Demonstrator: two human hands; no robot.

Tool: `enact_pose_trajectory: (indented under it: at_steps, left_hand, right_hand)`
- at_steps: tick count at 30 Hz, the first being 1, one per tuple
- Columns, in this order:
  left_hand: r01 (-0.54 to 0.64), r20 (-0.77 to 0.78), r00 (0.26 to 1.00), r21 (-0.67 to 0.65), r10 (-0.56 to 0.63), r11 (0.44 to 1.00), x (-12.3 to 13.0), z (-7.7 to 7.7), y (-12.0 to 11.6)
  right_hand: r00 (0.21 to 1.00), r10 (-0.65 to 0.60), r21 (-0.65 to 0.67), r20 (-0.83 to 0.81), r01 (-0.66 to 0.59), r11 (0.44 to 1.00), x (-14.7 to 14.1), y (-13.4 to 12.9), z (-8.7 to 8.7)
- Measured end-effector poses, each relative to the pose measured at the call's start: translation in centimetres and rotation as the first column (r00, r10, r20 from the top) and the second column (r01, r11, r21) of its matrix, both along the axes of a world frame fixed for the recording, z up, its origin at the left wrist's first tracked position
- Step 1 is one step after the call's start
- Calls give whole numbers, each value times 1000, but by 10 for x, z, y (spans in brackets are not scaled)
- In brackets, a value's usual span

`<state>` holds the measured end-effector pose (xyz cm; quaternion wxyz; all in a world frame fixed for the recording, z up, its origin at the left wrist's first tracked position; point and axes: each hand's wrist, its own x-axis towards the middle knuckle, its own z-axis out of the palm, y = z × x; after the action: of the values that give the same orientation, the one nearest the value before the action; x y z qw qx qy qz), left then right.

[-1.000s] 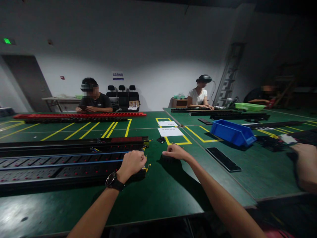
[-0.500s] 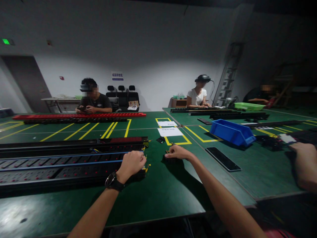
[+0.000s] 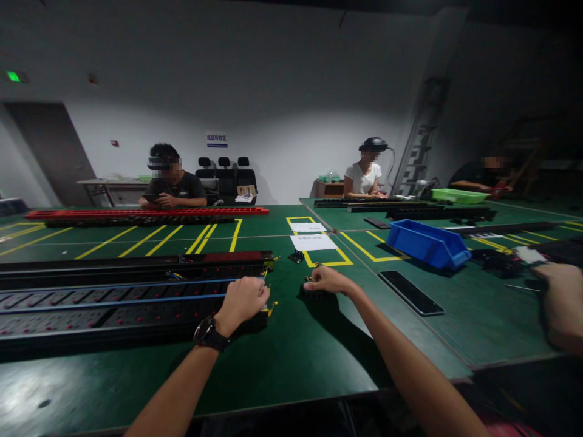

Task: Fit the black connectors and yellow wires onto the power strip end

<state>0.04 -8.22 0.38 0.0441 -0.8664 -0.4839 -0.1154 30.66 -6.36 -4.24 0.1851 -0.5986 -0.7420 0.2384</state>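
Note:
Long black power strips [image 3: 118,315] with red dots and blue lengthwise lines lie side by side on the left. My left hand [image 3: 246,298], a black watch at its wrist, is closed over the right end of one strip; its fingertips are largely hidden. Yellow-green wire ends [image 3: 272,307] stick out beside it. Across a small gap, my right hand [image 3: 330,279] pinches a small black part [image 3: 314,292] low over the table, mostly covered by the fingers. Another small black part [image 3: 297,257] lies just behind it.
Right of my right hand lies a black phone [image 3: 411,292], with a blue bin [image 3: 427,244] behind it. White papers [image 3: 313,242] lie on the green table. A co-worker's hand [image 3: 562,297] reaches in at far right. Two people sit opposite, near a red rail [image 3: 146,212].
My hands have hardly moved. At far right, a thin light rod now shows beside the co-worker's hand.

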Motion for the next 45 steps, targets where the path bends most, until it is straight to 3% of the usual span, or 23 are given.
enact_pose_trajectory:
  at_steps: [12, 22, 31, 45]
  left_hand:
    - [1, -3, 1000, -5, -1, 1000, -1, -1, 1]
    - [-4, -1, 1000, -15, 4, 1000, -1, 0, 0]
    - [-3, 4, 1000, -13, 3, 1000, 0, 3, -2]
    - [0, -9, 1000, -30, 0, 1000, -1, 4, -3]
  right_hand:
    - [1000, 12, -37, 12, -11, 999, 8, 0, 2]
    - [995, 100, -17, -8, -100, 995, 17, 0, 5]
    - [996, 81, -52, 28, -80, 995, 27, -7, 13]
    - [997, 60, -83, 50, -55, 995, 42, -6, 8]
